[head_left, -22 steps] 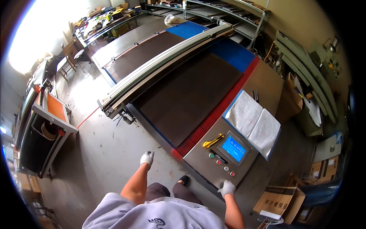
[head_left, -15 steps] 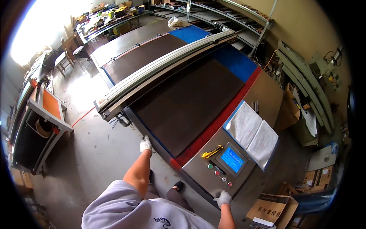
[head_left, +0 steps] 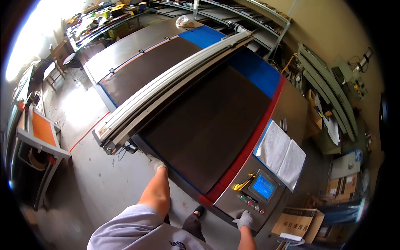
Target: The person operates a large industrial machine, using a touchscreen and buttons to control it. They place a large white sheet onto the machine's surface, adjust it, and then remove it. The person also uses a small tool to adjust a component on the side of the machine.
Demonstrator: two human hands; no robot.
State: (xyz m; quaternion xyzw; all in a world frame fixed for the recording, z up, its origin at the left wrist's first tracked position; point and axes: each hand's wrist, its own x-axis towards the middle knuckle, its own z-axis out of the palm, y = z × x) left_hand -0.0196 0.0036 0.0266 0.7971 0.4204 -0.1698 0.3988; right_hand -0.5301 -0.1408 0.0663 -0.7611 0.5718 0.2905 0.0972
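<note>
A large flatbed machine (head_left: 298, 108) stands before me, its bed covered by a dark brown sheet (head_left: 208, 125). My left hand (head_left: 157, 162), in a white glove, is at the left side edge of the bed with fingers stretched out, holding nothing. Gloved too, my right hand (head_left: 243, 218) rests open on the front panel's near edge, below a row of round push buttons (head_left: 250, 203). Beside the buttons are a lit blue touchscreen (head_left: 263, 186) and a yellow utility knife (head_left: 244, 182). A long metal beam (head_left: 166, 81) spans the bed.
An open booklet of white sheets (head_left: 280, 152) lies on the panel. Cardboard boxes (head_left: 293, 223) stand at the lower right. Metal shelving (head_left: 271, 39) is at the back, a cluttered table (head_left: 106, 27) at the far left. A red cable (head_left: 88, 132) crosses the floor.
My left hand has slid farther along the bed's side toward the beam. My right hand stays at the panel edge. The view has shifted, and the near part of the machine sits farther right.
</note>
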